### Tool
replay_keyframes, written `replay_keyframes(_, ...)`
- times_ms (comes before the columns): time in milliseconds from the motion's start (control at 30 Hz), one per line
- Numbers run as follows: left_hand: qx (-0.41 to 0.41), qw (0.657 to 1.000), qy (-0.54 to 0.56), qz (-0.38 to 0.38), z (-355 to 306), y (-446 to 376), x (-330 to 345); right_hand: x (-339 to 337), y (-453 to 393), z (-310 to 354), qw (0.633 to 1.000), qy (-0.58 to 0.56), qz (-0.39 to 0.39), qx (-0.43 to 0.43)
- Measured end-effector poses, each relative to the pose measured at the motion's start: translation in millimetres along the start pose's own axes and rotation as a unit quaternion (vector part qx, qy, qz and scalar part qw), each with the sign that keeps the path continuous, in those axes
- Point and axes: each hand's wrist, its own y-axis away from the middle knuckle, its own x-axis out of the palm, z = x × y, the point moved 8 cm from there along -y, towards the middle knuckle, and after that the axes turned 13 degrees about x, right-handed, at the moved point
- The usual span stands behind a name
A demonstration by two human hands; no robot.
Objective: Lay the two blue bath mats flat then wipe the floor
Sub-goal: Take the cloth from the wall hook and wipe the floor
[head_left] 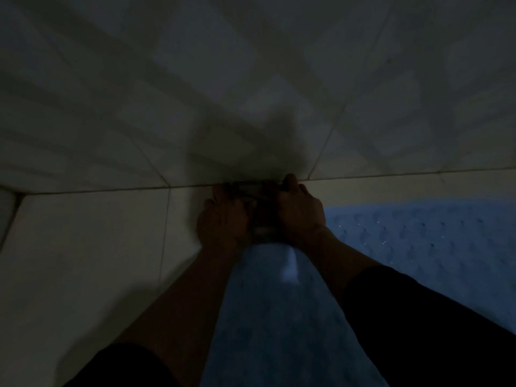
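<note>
Nearest the camera, two forearms in dark sleeves reach forward over a blue mat [279,317] that runs lengthwise between them, so the person appears to be crouched on or above it to work at its far end. A second blue mat [432,241], with a bumpy surface, lies flat to the right of the first and just short of the wall, which looks like one mat already laid. To the left of the first mat is bare tiled floor [92,247], pale and not obviously wiped yet; my guess is the wiping step is still to come. At the far end of the first mat, the left hand [223,219] and the right hand [300,210] sit side by side, both with fingers curled down over something dark [261,216] between them, right at the seam where the floor meets the wall [251,79]. Whether that dark thing is the mat's end, a cloth or a drain fitting I cannot tell; the light is too low. Both hands seem to grip or press it, probably to seat it tight against the wall
</note>
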Motion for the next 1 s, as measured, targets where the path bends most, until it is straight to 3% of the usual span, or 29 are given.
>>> replay_keyframes(133,0.014,0.998,0.029,0.045,-37.3,-5.9,15.8,-9.7,-2.8,-38.6,1.0,0.0,-0.007,-0.01)
replay_keyframes(267,-0.009,0.999,0.048,0.02,-77.8,-5.3,16.0,-18.9,-4.6,-79.6,1.0,-0.015,-0.023,-0.012)
replay_keyframes(567,0.021,1.0,-0.018,-0.013,-167.9,-33.4,42.4,-37.3,-13.6,-180.2,0.999,-0.043,-0.03,0.006)
replay_keyframes(700,-0.044,0.996,0.07,-0.027,-188.5,-43.8,57.0,-44.5,-14.9,-217.6,0.997,-0.062,-0.032,0.011)
replay_keyframes(867,0.029,0.999,-0.026,-0.013,-245.3,-49.6,56.9,-53.4,-19.9,-256.8,0.997,-0.055,-0.046,0.02)
replay_keyframes(1000,0.034,0.999,-0.027,-0.012,-286.5,-56.3,62.4,-60.1,-23.4,-296.7,0.996,-0.07,-0.04,0.036)
